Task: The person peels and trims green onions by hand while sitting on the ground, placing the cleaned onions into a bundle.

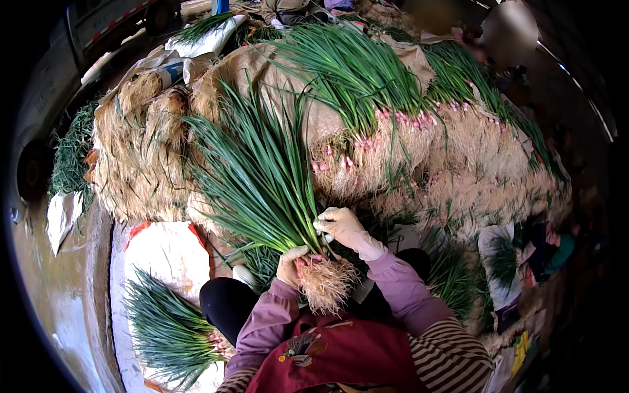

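Observation:
A big bunch of spring onions (268, 177) lies across in front of me, its long green leaves fanning away to the far left. The pinkish bulbs and pale, tangled roots (327, 285) point back toward my lap. My left hand (291, 265), in a pale glove, is wrapped round the bunch just above the bulbs. On the right side of the stems my right hand (342, 228), in a whitish glove, has its fingers bent and pinched at the edge of the bunch. Whatever is between those fingertips is too small to make out.
Beyond the bunch stands a heap of root masses (144, 144) partly covered with sacking. More spring onions (357, 75) lie on it. At lower left, another bundle (170, 327) rests on a white sack (167, 255). A vehicle (98, 33) stands far left; people sit at the back.

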### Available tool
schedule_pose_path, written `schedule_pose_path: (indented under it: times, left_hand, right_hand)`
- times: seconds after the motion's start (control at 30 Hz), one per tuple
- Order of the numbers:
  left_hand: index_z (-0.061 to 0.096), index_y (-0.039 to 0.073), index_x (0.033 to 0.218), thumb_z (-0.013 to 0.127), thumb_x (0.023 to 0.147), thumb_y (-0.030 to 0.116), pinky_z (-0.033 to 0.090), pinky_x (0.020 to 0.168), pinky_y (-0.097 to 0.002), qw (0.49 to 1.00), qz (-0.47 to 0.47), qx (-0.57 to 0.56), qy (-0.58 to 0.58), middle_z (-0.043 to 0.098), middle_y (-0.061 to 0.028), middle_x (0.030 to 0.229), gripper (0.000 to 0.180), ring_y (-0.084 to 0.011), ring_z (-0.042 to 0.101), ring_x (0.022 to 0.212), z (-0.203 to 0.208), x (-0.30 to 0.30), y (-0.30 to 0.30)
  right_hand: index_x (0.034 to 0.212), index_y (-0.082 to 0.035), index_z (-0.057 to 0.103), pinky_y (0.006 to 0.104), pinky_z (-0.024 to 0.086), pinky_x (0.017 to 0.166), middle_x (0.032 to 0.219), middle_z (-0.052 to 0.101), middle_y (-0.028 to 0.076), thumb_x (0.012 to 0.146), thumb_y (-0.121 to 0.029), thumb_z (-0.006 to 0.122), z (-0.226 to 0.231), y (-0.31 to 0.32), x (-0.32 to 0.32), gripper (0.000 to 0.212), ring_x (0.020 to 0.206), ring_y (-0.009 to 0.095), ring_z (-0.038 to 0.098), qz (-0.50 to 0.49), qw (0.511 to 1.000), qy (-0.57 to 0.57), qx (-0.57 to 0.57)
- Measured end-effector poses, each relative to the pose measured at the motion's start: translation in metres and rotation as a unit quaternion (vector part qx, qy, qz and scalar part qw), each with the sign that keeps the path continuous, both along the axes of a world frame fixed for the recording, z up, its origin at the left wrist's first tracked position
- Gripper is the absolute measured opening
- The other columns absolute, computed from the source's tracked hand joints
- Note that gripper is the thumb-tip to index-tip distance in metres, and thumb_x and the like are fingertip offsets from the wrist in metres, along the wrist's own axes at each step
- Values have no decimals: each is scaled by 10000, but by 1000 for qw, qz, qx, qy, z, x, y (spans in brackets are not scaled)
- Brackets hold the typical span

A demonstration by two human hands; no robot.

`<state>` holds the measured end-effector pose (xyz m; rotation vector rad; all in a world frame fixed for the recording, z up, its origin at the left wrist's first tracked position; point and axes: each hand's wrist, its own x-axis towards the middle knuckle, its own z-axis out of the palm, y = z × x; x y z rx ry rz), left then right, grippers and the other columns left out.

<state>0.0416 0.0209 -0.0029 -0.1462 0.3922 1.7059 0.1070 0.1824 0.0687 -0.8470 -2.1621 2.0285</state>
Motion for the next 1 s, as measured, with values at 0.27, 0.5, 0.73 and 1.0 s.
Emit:
schedule_pose_path:
  times: [0.27,0.5,0.73,1.0]
  left_hand:
    - [621,-94,863,587,736,211,489,807,-449,995,74,65,11,641,-218,867,333,-341,610,846,7,7,-6]
    - [581,-33,1061,571,766,193,516,754,-435,994,106,39,-6,644,-200,843,372,-323,621,789,13,14,-1]
    - [627,-39,873,605,738,160,515,746,-452,989,143,28,-29,642,-200,806,241,-328,624,756,26,19,6]
    - [572,-7,1039,587,791,153,491,750,-408,995,91,35,-9,613,-132,905,295,-264,590,830,19,11,5]
  right_hand:
    - [1075,29,602,264,426,901,1210,506,84,835,8,566,-20,-18,32,243,1075,148,503,-45,973,225,29]
    - [1201,-18,507,296,365,964,1269,445,115,785,-28,637,-63,-48,42,436,1146,204,452,-198,964,164,67]
    - [1010,-34,589,349,420,861,1125,521,121,711,-25,674,-48,-42,66,311,997,294,519,-93,902,103,410]
    - [899,-10,538,388,407,769,928,536,103,783,-51,551,15,-26,106,124,865,307,498,5,830,107,548]
